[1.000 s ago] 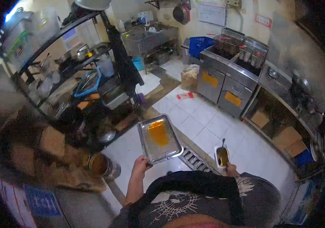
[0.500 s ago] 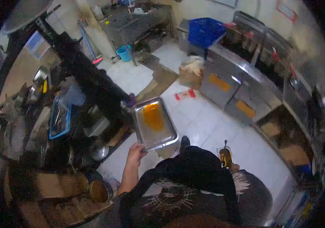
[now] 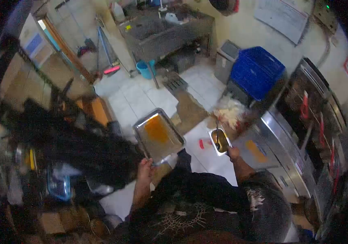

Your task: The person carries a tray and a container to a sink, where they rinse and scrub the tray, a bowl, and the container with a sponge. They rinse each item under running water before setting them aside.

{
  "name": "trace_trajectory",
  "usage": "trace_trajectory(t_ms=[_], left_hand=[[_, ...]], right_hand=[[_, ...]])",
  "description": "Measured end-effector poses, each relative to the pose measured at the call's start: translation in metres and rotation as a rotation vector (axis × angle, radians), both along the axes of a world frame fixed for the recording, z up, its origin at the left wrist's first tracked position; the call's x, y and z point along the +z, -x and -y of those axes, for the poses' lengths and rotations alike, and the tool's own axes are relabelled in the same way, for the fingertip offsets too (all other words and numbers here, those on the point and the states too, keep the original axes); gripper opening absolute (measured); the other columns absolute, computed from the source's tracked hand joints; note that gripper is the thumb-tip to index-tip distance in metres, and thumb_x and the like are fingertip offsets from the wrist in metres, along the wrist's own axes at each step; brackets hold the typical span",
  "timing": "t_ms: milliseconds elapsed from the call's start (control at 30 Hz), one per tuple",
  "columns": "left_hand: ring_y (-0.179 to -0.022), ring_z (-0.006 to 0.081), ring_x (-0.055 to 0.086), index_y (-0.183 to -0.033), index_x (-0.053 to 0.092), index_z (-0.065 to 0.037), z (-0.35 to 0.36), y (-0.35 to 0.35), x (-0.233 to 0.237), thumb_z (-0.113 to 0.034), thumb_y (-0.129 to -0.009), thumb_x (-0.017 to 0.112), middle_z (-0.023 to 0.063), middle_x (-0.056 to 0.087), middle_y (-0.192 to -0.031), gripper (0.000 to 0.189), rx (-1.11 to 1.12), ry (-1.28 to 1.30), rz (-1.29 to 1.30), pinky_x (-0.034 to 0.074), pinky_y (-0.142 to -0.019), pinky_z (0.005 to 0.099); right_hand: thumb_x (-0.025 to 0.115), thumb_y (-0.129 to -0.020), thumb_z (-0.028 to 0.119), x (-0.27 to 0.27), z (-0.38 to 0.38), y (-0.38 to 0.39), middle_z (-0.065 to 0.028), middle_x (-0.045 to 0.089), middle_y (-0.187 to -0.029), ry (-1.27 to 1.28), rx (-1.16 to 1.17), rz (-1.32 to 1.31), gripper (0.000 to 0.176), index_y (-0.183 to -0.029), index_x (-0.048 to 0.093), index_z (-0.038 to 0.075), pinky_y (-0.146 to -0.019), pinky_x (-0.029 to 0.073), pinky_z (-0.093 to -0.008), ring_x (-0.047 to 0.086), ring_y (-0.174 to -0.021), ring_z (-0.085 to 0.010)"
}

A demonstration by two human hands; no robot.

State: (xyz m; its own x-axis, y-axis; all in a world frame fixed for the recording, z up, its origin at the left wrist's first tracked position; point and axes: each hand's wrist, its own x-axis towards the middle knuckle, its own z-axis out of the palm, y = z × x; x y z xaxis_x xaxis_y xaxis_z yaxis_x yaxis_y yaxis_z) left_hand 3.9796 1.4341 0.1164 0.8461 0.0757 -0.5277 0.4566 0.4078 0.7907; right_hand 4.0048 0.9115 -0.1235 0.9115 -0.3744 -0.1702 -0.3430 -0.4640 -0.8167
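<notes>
My left hand (image 3: 145,167) grips the near left corner of a rectangular metal tray (image 3: 163,149). An orange patch, which looks like an oily liquid, lies on the tray's far part. Out to the right, my right hand (image 3: 233,153) is closed on the near edge of a small steel food pan (image 3: 222,153). Inside that pan are a dark yellowish content and what looks like a ladle (image 3: 218,144) with its handle pointing up. Both vessels are held in front of me above the tiled floor, apart from each other.
Steel cabinets (image 3: 269,148) line the right side, with a pale bag (image 3: 231,110) on the floor ahead of them. A blue crate (image 3: 257,73), a steel sink (image 3: 153,32) and a light blue bucket (image 3: 144,70) stand farther off. Dark, blurred shelving (image 3: 72,134) runs along the left.
My view has turned, and the sink and blue crate appear larger. The right hand has risen and reached forward with the small pan. The left hand still holds the tray.
</notes>
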Motion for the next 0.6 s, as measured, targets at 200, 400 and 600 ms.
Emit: trace_trajectory(t_ms=[200,400,600], left_hand=[[-0.084,0.0201,0.058,-0.109,0.050,0.000,-0.009,-0.228,0.014,-0.018,-0.087,0.052,0.0110,0.057,-0.098,0.028,-0.027,-0.002,0.039,0.049,-0.066,0.0305],[-0.065,0.0138,0.049,-0.098,0.046,-0.004,-0.010,-0.444,0.080,-0.018,-0.084,0.057,0.0023,0.048,-0.078,0.022,0.090,0.040,0.042,0.048,-0.063,0.0301],[-0.060,0.0112,0.045,-0.079,0.045,-0.011,-0.001,-0.615,0.070,-0.015,-0.085,0.056,-0.0012,0.042,-0.068,0.013,0.087,-0.048,0.114,0.047,-0.064,0.0279]], right_hand=[[0.061,-0.078,0.016,0.114,-0.034,-0.157,-0.0094,0.058,-0.070,-0.324,-0.070,-0.066,0.019,-0.088,0.058,0.000,-0.052,0.047,-0.0315,0.058,-0.060,-0.0195],[0.060,-0.078,0.010,0.088,0.018,-0.296,-0.0034,0.054,-0.066,-0.397,-0.358,-0.136,0.014,-0.085,0.053,0.001,-0.045,0.042,-0.0279,0.049,-0.050,-0.0141],[0.062,-0.072,0.017,0.113,0.029,-0.452,-0.0074,0.057,-0.068,-0.337,-0.370,-0.042,0.026,-0.086,0.056,-0.004,-0.047,0.042,-0.0287,0.052,-0.054,-0.0144]])
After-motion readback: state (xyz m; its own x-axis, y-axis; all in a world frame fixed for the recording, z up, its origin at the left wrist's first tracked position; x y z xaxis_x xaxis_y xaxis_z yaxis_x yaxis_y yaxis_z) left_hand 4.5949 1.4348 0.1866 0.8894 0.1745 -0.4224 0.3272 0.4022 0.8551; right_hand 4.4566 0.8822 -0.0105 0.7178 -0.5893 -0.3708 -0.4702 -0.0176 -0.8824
